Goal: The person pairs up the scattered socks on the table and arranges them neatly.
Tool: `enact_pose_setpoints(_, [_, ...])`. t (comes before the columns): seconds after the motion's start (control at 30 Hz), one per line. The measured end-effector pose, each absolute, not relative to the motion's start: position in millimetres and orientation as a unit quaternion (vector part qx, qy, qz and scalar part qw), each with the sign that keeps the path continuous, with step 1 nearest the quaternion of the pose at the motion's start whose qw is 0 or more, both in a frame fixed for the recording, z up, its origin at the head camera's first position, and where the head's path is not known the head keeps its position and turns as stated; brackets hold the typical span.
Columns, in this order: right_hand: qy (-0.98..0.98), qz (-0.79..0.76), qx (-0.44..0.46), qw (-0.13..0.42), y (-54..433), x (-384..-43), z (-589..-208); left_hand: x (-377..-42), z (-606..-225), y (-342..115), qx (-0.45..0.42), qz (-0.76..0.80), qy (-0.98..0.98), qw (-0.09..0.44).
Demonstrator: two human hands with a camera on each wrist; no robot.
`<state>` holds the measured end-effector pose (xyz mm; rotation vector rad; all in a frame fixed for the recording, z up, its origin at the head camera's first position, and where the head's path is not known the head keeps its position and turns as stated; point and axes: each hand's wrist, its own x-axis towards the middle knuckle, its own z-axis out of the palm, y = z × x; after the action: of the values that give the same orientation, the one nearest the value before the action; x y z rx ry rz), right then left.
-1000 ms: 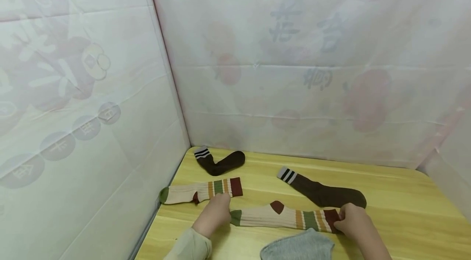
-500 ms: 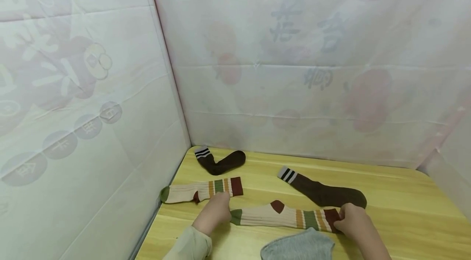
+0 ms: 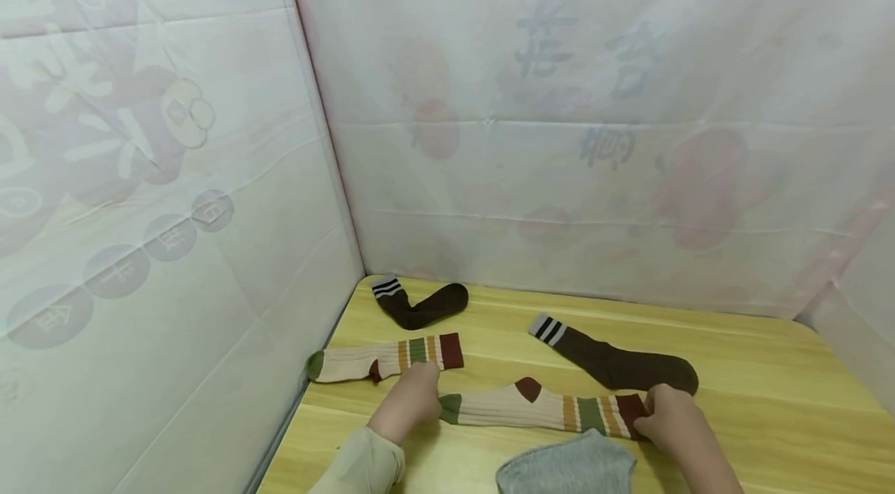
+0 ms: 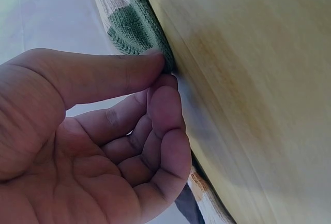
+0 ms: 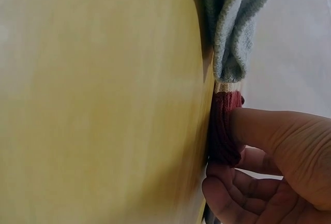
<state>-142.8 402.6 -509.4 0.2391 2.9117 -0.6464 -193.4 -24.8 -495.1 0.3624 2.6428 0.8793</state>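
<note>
A cream striped sock (image 3: 503,407) with a green toe, dark red heel and dark red cuff lies stretched sideways on the table. My left hand (image 3: 411,399) pinches its green toe (image 4: 135,30) between thumb and curled fingers. At the other end, my right hand (image 3: 673,418) pinches the dark red cuff (image 5: 225,128). Just beyond my left hand lies a matching cream sock (image 3: 349,363), its toe pointing left. Close in front of the held sock is a grey cloth item (image 3: 569,464), partly cut off by the frame's lower edge; its kind is unclear.
Two dark brown socks with grey striped cuffs lie farther back: a bent brown sock (image 3: 426,309) at the back left and a straighter brown sock (image 3: 622,363) at the right. White printed sheets (image 3: 489,168) wall the wooden table (image 3: 783,401) at the back and sides.
Both hands keep their hold on the cream sock's two ends, and it stays in place. The head view has shifted very slightly.
</note>
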Motion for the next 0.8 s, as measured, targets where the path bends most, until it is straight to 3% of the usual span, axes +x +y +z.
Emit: enact_pose_setpoints(0.8, [0.974,-0.202,0.061,0.077,398,-142,-503,-181,-489,-21,0.143,0.310,0.928,0.151])
